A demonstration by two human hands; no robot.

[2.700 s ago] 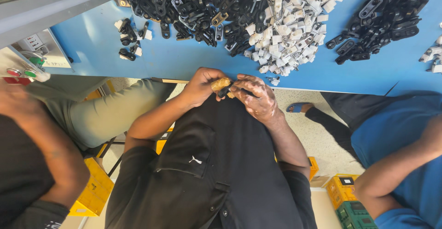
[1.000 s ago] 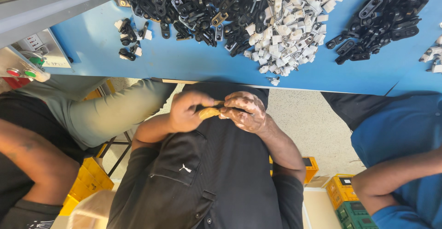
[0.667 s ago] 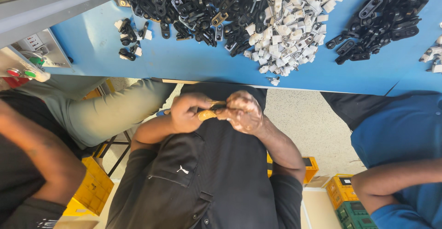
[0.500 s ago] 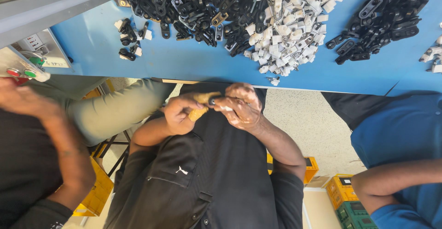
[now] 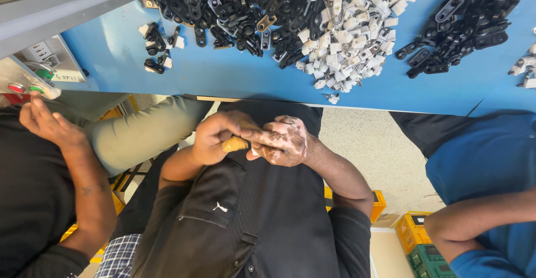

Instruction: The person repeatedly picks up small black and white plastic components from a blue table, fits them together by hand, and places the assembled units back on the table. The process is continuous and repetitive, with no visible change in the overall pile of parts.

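Observation:
My left hand [image 5: 214,139] is closed around a small tan-yellow piece [image 5: 235,144], held close to my chest over my black shirt [image 5: 251,216]. From the other side my right hand [image 5: 283,141] meets it, its fingers pinching the end of that same piece. Both hands sit just below the edge of the blue table [image 5: 223,79]. I cannot make out what the piece is; the fingers hide most of it.
On the table lie a big pile of black parts [image 5: 234,4], a pile of white parts [image 5: 346,26] and more black parts [image 5: 463,21]. A co-worker's hand [image 5: 47,124] hovers by a button box [image 5: 25,82] at left. A blue-sleeved arm [image 5: 480,216] is at right. Yellow crates [image 5: 379,202] stand on the floor.
My joined hands have dropped from the table edge toward my chest and stay together on the tan piece. The co-worker's hand at left has risen toward the button box.

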